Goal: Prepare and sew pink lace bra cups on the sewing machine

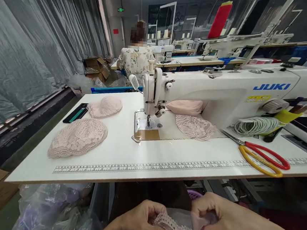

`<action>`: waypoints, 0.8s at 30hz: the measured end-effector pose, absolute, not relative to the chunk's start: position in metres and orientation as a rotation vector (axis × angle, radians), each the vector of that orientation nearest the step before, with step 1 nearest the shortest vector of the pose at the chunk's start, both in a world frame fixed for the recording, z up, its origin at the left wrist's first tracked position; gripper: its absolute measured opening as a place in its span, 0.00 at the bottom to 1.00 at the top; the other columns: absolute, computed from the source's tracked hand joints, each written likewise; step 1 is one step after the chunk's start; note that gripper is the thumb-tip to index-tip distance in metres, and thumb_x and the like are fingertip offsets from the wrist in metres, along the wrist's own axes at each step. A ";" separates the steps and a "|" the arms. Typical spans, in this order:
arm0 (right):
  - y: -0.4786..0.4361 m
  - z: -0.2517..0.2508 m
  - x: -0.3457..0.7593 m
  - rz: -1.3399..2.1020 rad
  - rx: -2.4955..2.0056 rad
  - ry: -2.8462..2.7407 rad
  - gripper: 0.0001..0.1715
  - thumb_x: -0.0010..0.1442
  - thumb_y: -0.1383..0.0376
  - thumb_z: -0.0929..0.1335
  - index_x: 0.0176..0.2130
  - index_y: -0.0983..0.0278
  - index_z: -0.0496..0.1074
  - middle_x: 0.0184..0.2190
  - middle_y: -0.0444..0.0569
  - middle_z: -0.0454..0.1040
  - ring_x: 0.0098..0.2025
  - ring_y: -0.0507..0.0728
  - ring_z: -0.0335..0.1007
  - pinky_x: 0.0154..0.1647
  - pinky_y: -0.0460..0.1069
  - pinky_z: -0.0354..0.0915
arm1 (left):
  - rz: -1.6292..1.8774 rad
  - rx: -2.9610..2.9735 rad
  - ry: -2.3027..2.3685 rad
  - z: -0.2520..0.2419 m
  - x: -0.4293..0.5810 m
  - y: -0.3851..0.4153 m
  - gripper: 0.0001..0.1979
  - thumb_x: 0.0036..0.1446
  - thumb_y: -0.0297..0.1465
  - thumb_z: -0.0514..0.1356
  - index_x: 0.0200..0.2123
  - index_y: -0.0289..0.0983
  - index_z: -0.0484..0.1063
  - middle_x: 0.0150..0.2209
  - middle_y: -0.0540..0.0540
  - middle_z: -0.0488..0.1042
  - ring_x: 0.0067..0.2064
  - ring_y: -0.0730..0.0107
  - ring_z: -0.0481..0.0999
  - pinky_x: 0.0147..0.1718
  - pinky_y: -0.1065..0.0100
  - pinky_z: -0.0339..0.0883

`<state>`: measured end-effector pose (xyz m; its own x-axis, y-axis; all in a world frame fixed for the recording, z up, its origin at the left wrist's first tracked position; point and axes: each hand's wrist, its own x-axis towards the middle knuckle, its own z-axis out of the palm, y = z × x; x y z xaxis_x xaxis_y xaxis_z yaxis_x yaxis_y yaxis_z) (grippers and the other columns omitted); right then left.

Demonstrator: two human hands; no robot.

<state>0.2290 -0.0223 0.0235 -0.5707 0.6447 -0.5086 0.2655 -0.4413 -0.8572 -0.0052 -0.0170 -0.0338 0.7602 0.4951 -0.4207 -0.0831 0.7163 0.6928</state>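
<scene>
Below the table's front edge, my left hand pinches a piece of pale pink lace fabric with a scalloped edge. My right hand grips the other end of the same lace, thumb and fingers closed on it. Sheer mesh shows between the hands, and the lower part of the piece runs out of the frame. Ahead stands a white sewing machine, its needle area apart from both hands. On the table left of it lie a larger lace cup and a smaller lace cup.
Scissors with red and yellow handles lie at the table's right. Another lace piece rests under the machine arm, near coiled white cord. A printed ruler runs along the front edge. Plastic bags sit below; a person sits beyond.
</scene>
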 end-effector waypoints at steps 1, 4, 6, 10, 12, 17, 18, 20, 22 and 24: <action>-0.022 0.021 0.227 2.109 -1.293 -1.484 0.19 0.35 0.58 0.78 0.23 0.67 0.72 0.19 0.40 0.69 0.22 0.48 0.62 0.28 0.44 0.61 | 0.332 0.721 0.632 -0.035 -0.008 -0.017 0.26 0.26 0.38 0.77 0.26 0.30 0.71 0.22 0.51 0.69 0.23 0.83 0.64 0.23 0.79 0.57; -0.022 0.017 0.223 2.137 -1.308 -1.467 0.22 0.32 0.55 0.79 0.23 0.68 0.73 0.17 0.40 0.69 0.20 0.47 0.62 0.26 0.43 0.61 | 0.319 0.785 0.598 -0.037 -0.014 -0.016 0.26 0.31 0.39 0.75 0.34 0.30 0.75 0.25 0.50 0.71 0.24 0.83 0.65 0.24 0.81 0.57; -0.021 0.014 0.220 2.168 -1.299 -1.470 0.25 0.30 0.55 0.80 0.25 0.68 0.74 0.17 0.39 0.70 0.20 0.46 0.62 0.25 0.41 0.60 | 0.306 0.821 0.578 -0.035 -0.015 -0.016 0.28 0.34 0.42 0.74 0.37 0.29 0.77 0.27 0.47 0.73 0.26 0.82 0.68 0.27 0.81 0.59; -0.023 0.006 0.214 2.219 -1.298 -1.495 0.25 0.26 0.56 0.81 0.25 0.67 0.76 0.17 0.38 0.71 0.20 0.45 0.62 0.22 0.39 0.57 | 0.333 0.809 0.592 -0.026 -0.018 -0.016 0.25 0.38 0.42 0.72 0.36 0.30 0.79 0.29 0.44 0.75 0.27 0.78 0.70 0.29 0.78 0.62; -0.025 0.003 0.211 2.246 -1.304 -1.479 0.24 0.28 0.54 0.80 0.22 0.67 0.76 0.18 0.39 0.71 0.21 0.45 0.63 0.23 0.40 0.59 | 0.349 0.805 0.612 -0.022 -0.021 -0.016 0.24 0.39 0.42 0.72 0.36 0.31 0.79 0.29 0.43 0.77 0.27 0.77 0.71 0.31 0.77 0.64; -0.022 0.005 0.210 2.259 -1.265 -1.465 0.20 0.34 0.56 0.79 0.23 0.67 0.77 0.18 0.40 0.71 0.22 0.46 0.65 0.24 0.40 0.60 | 0.351 0.817 0.658 -0.018 -0.025 -0.018 0.25 0.40 0.46 0.71 0.34 0.30 0.80 0.28 0.42 0.78 0.28 0.75 0.73 0.33 0.75 0.66; -0.022 0.005 0.209 2.257 -1.252 -1.477 0.20 0.33 0.57 0.80 0.24 0.67 0.77 0.18 0.39 0.71 0.21 0.45 0.64 0.23 0.39 0.59 | 0.348 0.820 0.668 -0.018 -0.025 -0.019 0.25 0.40 0.46 0.70 0.35 0.30 0.80 0.28 0.42 0.78 0.28 0.75 0.73 0.33 0.75 0.66; -0.023 0.005 0.207 2.215 -1.220 -1.539 0.21 0.32 0.57 0.80 0.26 0.67 0.77 0.19 0.38 0.71 0.21 0.45 0.63 0.22 0.39 0.57 | 0.348 0.825 0.685 -0.020 -0.024 -0.020 0.25 0.41 0.46 0.70 0.35 0.30 0.80 0.28 0.42 0.78 0.28 0.75 0.73 0.33 0.75 0.66; -0.026 0.003 0.205 2.156 -1.194 -1.609 0.21 0.35 0.55 0.79 0.26 0.67 0.76 0.19 0.38 0.70 0.21 0.45 0.62 0.21 0.39 0.55 | 0.359 0.846 0.700 -0.021 -0.025 -0.021 0.25 0.42 0.47 0.69 0.35 0.30 0.79 0.28 0.43 0.78 0.29 0.74 0.73 0.33 0.74 0.66; -0.030 -0.002 0.205 2.072 -1.151 -1.706 0.21 0.40 0.52 0.77 0.24 0.67 0.74 0.19 0.38 0.68 0.22 0.46 0.63 0.21 0.40 0.56 | 0.345 0.897 0.739 -0.019 -0.027 -0.021 0.24 0.43 0.46 0.69 0.32 0.29 0.79 0.29 0.43 0.78 0.31 0.72 0.74 0.36 0.73 0.67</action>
